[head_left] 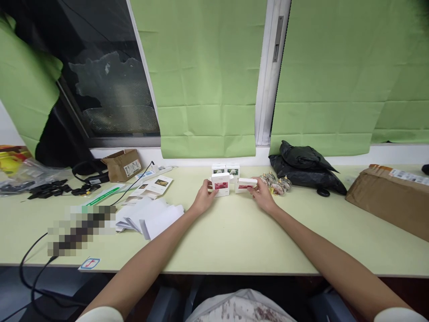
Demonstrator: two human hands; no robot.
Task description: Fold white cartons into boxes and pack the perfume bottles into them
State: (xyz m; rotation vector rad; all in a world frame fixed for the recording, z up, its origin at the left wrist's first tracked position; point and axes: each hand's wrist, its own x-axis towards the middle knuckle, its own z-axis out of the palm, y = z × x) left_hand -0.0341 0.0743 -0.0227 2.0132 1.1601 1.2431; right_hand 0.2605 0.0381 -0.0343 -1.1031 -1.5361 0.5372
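My left hand (205, 197) grips a small white box with a red picture (220, 184) that stands upright on the pale green table (234, 232). My right hand (262, 195) holds a second white box with a red picture (245, 184), lying low beside the first. Two more white boxes with green pictures (225, 169) stand just behind them. Several small round bottles with gold caps (277, 184) lie right of my right hand.
A black plastic bag (306, 167) lies behind the bottles and a brown parcel (389, 197) sits far right. Folded white papers (149, 217), leaflets (152, 185), a small cardboard box (122, 164) and black cables (50, 188) fill the left side.
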